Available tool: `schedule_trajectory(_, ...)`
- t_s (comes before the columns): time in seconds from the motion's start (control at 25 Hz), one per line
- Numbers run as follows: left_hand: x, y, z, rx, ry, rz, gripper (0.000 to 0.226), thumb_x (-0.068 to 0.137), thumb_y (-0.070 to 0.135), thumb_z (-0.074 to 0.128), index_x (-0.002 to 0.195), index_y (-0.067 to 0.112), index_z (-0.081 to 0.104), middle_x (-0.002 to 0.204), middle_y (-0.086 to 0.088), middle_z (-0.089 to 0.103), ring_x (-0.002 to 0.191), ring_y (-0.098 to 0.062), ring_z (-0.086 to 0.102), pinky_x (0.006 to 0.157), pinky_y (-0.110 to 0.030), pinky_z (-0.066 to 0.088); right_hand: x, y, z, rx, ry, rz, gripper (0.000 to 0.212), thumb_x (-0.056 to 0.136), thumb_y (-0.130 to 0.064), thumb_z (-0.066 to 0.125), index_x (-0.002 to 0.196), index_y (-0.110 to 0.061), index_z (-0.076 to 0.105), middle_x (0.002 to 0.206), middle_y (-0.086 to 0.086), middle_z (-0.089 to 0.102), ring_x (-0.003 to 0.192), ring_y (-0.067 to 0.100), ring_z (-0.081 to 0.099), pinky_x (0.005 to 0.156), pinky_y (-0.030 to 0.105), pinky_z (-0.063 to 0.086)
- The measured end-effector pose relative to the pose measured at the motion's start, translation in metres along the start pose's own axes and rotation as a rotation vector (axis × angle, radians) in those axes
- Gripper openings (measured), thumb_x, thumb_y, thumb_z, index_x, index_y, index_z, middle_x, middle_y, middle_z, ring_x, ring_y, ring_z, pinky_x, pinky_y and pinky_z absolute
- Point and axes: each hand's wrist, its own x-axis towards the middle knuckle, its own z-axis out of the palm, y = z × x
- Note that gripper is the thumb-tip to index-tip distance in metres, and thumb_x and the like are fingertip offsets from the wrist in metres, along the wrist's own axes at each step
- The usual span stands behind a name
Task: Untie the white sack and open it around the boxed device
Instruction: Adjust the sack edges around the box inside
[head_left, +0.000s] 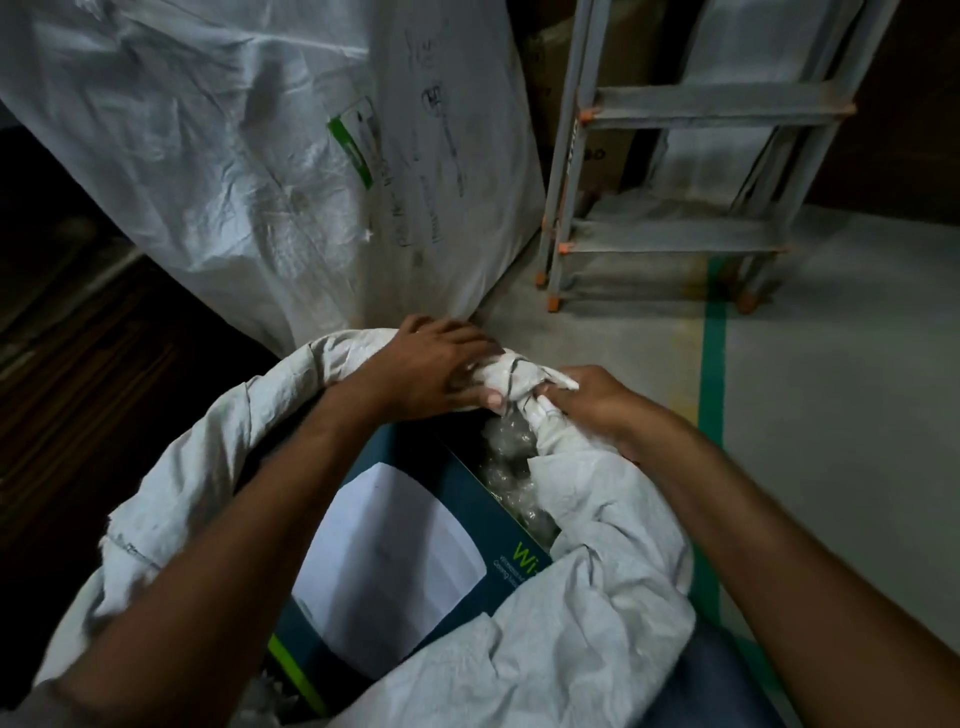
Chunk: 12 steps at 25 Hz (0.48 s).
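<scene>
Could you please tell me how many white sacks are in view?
2 clearly: one tied sack around the blue box, its knot held by the left hand and right hand; one large sack standing behind, upper left. A pale shape behind the metal rack may be a third.

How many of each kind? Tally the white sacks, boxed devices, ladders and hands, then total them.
White sacks: 2, knotted sack and tall sack
Boxed device: 1
Stepladder: 1
Hands: 2, left hand and right hand
Total: 6

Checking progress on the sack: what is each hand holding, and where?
Both hold the white sack at its knot: left hand wraps the knot, right hand pinches cloth beside it.
</scene>
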Motion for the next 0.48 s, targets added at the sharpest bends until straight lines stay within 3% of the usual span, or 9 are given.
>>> schedule_trajectory(0.08,0.004,0.003,0.008,0.105,0.009,-0.038,0.056,0.097,0.065,0.037,0.134,0.029,0.059,0.136,0.005,0.063,0.128,-0.02,0.054,0.102,-0.043,0.033,-0.01,-0.007,0.002,0.013,0.029,0.018,0.028,0.098,-0.042,0.064,0.103,-0.016,0.067,0.088,0.0,0.067,0.091,0.025,0.064,0.071,0.029,0.045)
schedule_trajectory(0.16,0.013,0.008,0.012,0.106,0.08,-0.174,0.04,0.102,0.051,0.04,0.119,0.025,0.064,0.113,-0.003,0.072,0.112,-0.025,0.063,0.094,-0.041,0.035,-0.034,-0.014,0.008,-0.328,0.177,-0.079,0.045,0.095,-0.056,0.058,0.125,-0.022,0.057,0.12,0.006,0.062,0.115,0.031,0.057,0.085,0.036,0.043)
schedule_trajectory(0.2,0.018,0.015,0.013,0.123,0.09,-0.238,0.038,0.102,0.048,0.037,0.114,0.023,0.064,0.105,-0.005,0.073,0.107,-0.027,0.065,0.092,-0.04,0.035,-0.052,-0.016,0.011,-0.485,0.239,-0.123,0.057,0.093,-0.06,0.058,0.138,-0.027,0.047,0.139,0.008,0.05,0.128,0.032,0.046,0.095,0.042,0.04)
schedule_trajectory(0.32,0.024,0.04,0.007,0.042,0.103,-0.401,0.03,0.102,0.039,0.046,0.123,0.021,0.059,0.121,-0.01,0.068,0.118,-0.031,0.059,0.097,-0.042,0.036,-0.108,-0.007,0.022,-0.633,0.217,-0.107,0.087,0.084,-0.067,0.064,0.152,-0.031,0.024,0.158,0.007,0.022,0.144,0.034,0.023,0.108,0.053,0.034)
schedule_trajectory(0.4,0.002,0.068,-0.002,-0.105,0.236,-0.483,0.041,0.095,0.031,0.058,0.135,0.021,0.054,0.137,-0.009,0.058,0.129,-0.032,0.049,0.105,-0.045,0.035,-0.125,0.01,0.028,-0.657,0.188,-0.084,0.088,0.086,-0.051,0.07,0.154,-0.03,0.018,0.16,0.008,0.021,0.146,0.033,0.021,0.11,0.05,0.036)
schedule_trajectory(0.48,-0.037,0.111,-0.01,-0.276,0.368,-0.576,0.043,0.092,0.033,0.063,0.13,0.015,0.057,0.131,-0.013,0.057,0.123,-0.031,0.052,0.103,-0.046,0.043,-0.125,0.02,0.019,-0.55,0.206,-0.119,0.077,0.089,-0.025,0.069,0.152,-0.031,0.025,0.154,0.009,0.035,0.14,0.032,0.035,0.105,0.043,0.041)
